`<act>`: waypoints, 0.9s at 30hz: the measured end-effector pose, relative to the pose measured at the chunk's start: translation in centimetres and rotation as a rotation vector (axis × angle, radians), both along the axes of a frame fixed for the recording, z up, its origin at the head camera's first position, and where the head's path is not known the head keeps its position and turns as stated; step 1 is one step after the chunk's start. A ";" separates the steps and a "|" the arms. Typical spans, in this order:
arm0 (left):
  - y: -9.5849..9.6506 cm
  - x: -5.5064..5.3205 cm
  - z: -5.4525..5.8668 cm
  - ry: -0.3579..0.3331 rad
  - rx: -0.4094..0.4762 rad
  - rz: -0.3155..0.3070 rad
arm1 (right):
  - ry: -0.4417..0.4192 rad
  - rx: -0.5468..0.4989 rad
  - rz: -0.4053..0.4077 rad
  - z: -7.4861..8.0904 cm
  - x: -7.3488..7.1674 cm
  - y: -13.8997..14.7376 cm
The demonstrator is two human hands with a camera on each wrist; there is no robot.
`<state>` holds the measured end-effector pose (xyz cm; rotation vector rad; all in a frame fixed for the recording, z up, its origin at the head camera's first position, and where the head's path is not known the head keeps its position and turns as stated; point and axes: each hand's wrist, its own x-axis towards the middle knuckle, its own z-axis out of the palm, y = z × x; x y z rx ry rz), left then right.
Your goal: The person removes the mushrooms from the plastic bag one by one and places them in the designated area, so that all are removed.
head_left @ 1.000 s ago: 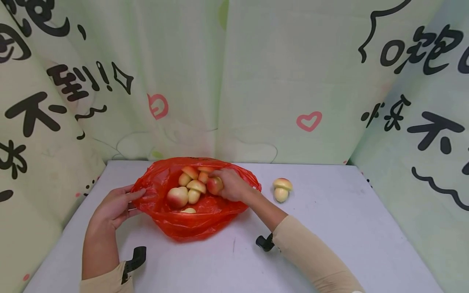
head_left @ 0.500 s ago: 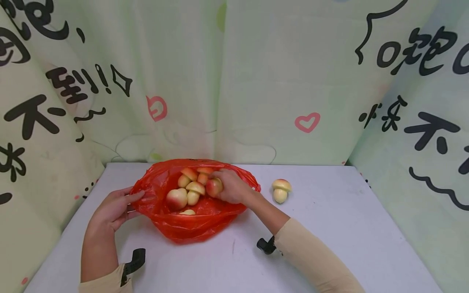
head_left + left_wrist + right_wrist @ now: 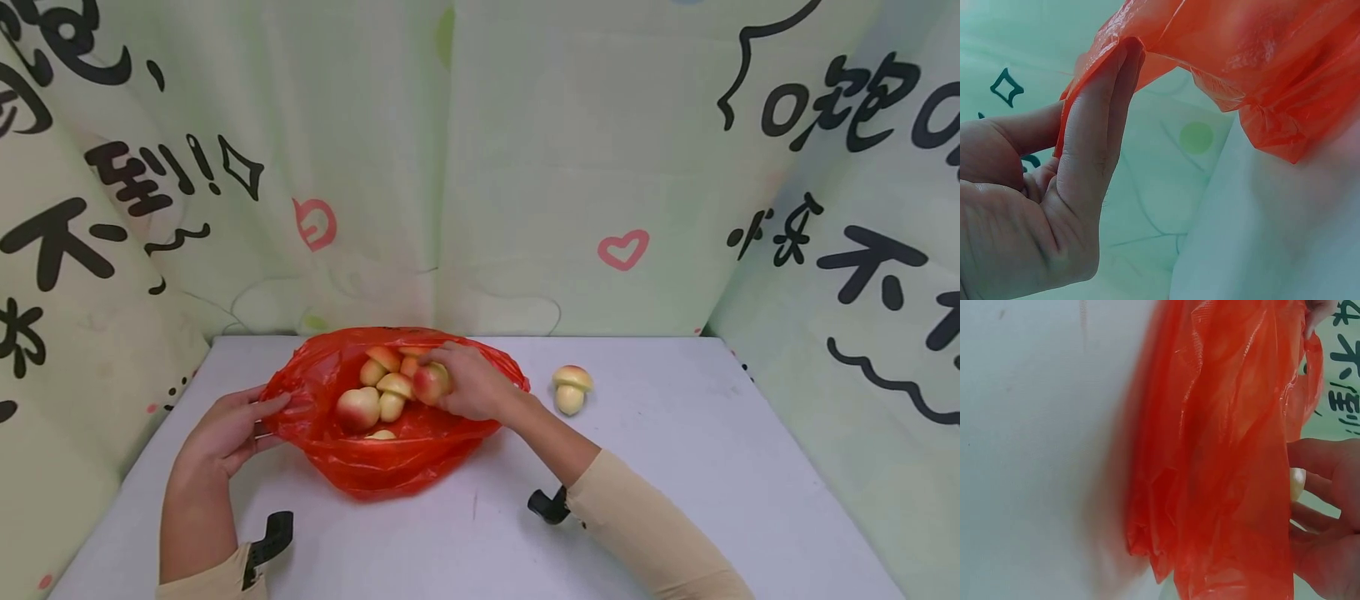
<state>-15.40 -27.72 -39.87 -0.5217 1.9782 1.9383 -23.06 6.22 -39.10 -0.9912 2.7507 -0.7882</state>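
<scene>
A red plastic bag [image 3: 397, 471] lies on the table with its mouth spread wide. My left hand [image 3: 236, 429] pinches the left rim of this bag, the thumb on one side of the film and the fingers on the other. Inside the bag's mouth, my right hand [image 3: 472, 382] holds a round red-and-yellow toy peach [image 3: 431, 383]. Toy mushrooms with yellow-orange caps, one being this mushroom [image 3: 392, 396], lie in the bag beside a pale peach with a red blush [image 3: 358, 409]. In the right wrist view, the bag [image 3: 1229, 462] hides most of what the right hand's fingers [image 3: 1316, 456] hold.
One toy mushroom [image 3: 572, 389] stands on the white table [image 3: 675, 467], right of the bag. Printed curtains [image 3: 525, 167] enclose the table at the back and both sides. Black wrist mounts [image 3: 550, 505] stick out at the sleeves.
The head view has turned slightly right, so the scene sits a little further left. Both hands keep nearly the same hold on the bag and the peach.
</scene>
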 end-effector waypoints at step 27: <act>-0.2 -0.1 -0.2 0.000 -0.001 -0.017 | 0.030 -0.051 -0.003 2.0 1.6 1.5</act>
